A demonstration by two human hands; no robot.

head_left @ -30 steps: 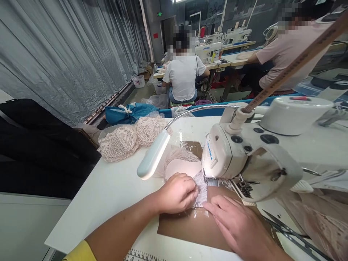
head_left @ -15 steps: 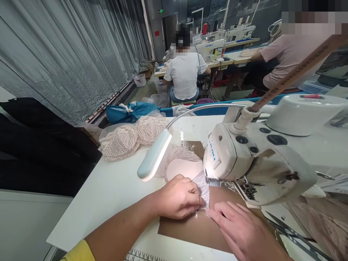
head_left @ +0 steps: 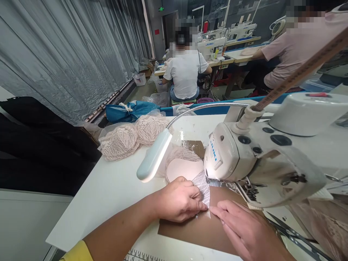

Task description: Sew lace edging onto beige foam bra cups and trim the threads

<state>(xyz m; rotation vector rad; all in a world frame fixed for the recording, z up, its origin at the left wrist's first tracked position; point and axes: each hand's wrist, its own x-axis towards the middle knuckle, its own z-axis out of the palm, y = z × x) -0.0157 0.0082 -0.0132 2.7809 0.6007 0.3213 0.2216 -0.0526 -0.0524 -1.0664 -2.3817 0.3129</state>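
Observation:
Lace fabric [head_left: 204,188] runs under the head of a white sewing machine [head_left: 224,150], with a smooth pale bra cup [head_left: 183,168] beside it. My left hand [head_left: 181,199] is closed on the lace near its lower corner, thumb and forefinger together at the edge. Fingers stretched out, my right hand [head_left: 244,224] rests low over a brown sheet [head_left: 187,230], its fingertips touching or almost touching the same corner of lace. The needle area is partly hidden by the machine head.
Two lace cups [head_left: 119,141] lie at the table's back left. A gooseneck lamp [head_left: 154,156] hangs over the work. Black scissors [head_left: 293,235] are at the right, by beige fabric [head_left: 323,224]. A ruler [head_left: 144,255] marks the front edge. Two people sit beyond.
My left thumb and forefinger have shifted slightly right to the lace corner. The right fingertips stay close to that edge. The machine appears slightly farther right in view.

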